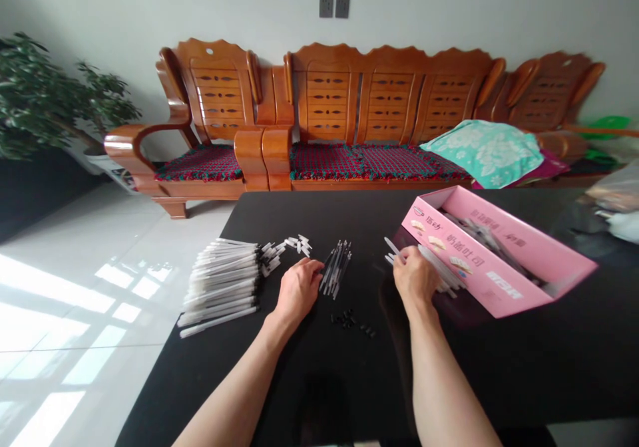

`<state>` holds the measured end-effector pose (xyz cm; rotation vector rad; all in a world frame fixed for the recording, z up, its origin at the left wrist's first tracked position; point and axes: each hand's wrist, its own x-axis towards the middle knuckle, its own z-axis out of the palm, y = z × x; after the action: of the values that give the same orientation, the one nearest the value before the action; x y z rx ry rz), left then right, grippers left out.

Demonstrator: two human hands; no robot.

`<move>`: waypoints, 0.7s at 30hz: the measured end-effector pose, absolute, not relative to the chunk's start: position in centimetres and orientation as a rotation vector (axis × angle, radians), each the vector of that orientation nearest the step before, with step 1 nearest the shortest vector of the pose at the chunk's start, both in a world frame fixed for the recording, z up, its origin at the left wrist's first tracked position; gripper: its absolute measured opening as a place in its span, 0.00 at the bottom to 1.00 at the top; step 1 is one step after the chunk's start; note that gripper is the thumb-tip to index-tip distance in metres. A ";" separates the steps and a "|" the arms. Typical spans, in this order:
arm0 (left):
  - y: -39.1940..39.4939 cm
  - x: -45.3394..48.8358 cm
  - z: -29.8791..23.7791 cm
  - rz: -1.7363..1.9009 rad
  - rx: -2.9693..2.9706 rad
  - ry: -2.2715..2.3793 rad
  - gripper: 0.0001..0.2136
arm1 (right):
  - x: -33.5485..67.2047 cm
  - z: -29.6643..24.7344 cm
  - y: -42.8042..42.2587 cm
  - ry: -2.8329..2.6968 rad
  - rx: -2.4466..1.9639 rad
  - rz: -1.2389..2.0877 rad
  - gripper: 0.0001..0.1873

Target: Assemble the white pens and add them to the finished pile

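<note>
My left hand (299,286) is closed, its fingertips pinched at the left edge of a bundle of dark-tipped pen refills (338,269). At the right, my right hand (415,276) is curled over white pen barrels (449,279), with a few ends poking out past its fingers. Left of my left hand lies a thick pile of white pens (222,281) with dark ends toward the right. Small white pen parts (298,243) lie beyond that hand. Small black caps or plugs (344,318) are scattered between my hands, nearer to me.
A pink cardboard box (479,254) with pen parts inside stands at the right of the black table (309,214). Behind are a wooden bench (359,94), a turquoise cushion (486,151) and a potted plant (54,101). A plastic bag (619,201) lies far right.
</note>
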<state>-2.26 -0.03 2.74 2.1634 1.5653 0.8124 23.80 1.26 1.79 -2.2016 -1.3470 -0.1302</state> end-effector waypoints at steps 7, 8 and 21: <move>-0.4 -2.9 1.7 0.890 2.104 1.562 0.08 | 20.5 1.1 1.7 -0.985 -1.309 0.742 0.12; -0.4 -2.9 1.7 0.882 2.115 1.579 0.08 | 20.1 1.0 1.8 -0.901 -1.240 0.869 0.12; 0.2 -3.1 1.7 0.511 2.166 1.882 0.06 | 19.1 0.2 1.9 -0.750 -1.049 1.169 0.13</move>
<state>-3.06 0.16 1.66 2.1660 1.8821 0.5113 19.06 1.87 0.21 -1.0489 -0.7497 1.1689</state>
